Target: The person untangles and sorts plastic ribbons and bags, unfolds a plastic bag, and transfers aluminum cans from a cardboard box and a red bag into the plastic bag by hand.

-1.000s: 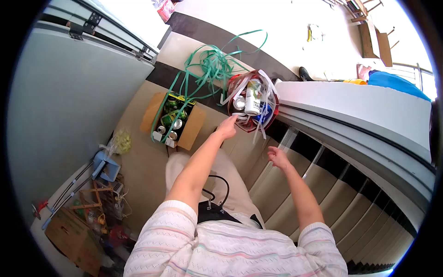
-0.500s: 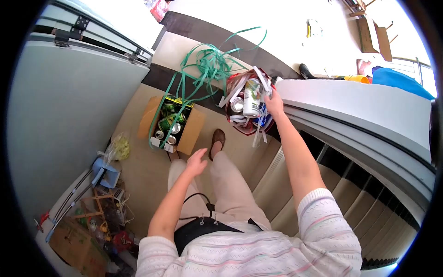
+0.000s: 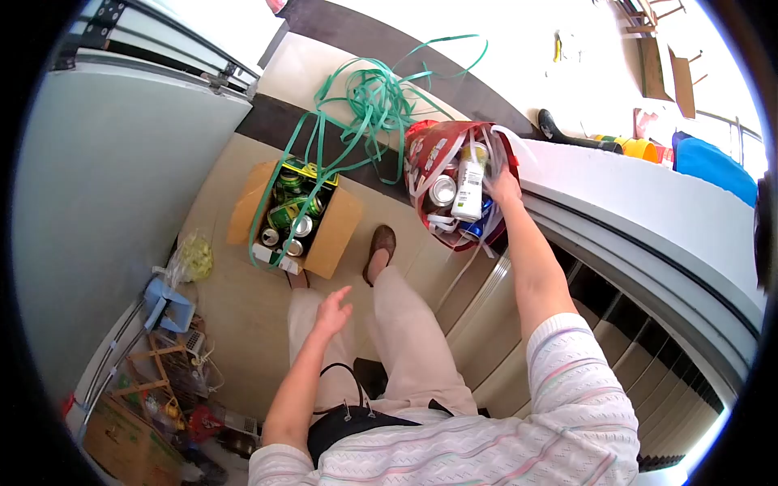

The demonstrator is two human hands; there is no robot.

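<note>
My right hand (image 3: 506,188) grips the side of a red bag (image 3: 420,155), its fingers partly hidden at the rim. Inside the bag lie drink cans, among them a tall white can (image 3: 470,182), a silver can end (image 3: 442,190) and something blue. White strips hang around the bag's mouth. Over my thigh hovers my left hand (image 3: 332,313), fingers apart and holding nothing. Ahead of it stands an open cardboard box (image 3: 339,235) with several green cans (image 3: 292,212) and silver-ended cans in it. A tangle of green strapping (image 3: 377,101) lies beyond, with strands across the box.
A grey door (image 3: 121,202) runs along the left. On the floor there are a bag of something yellow-green (image 3: 194,257), a blue dustpan-like piece (image 3: 172,306) and mixed clutter. To the right are a white ledge (image 3: 632,194) and a dark boot (image 3: 567,138).
The red bag's mouth spreads wider and more of its red side shows, with my right hand still at its rim. My left hand's fingers have spread, and the view has shifted slightly.
</note>
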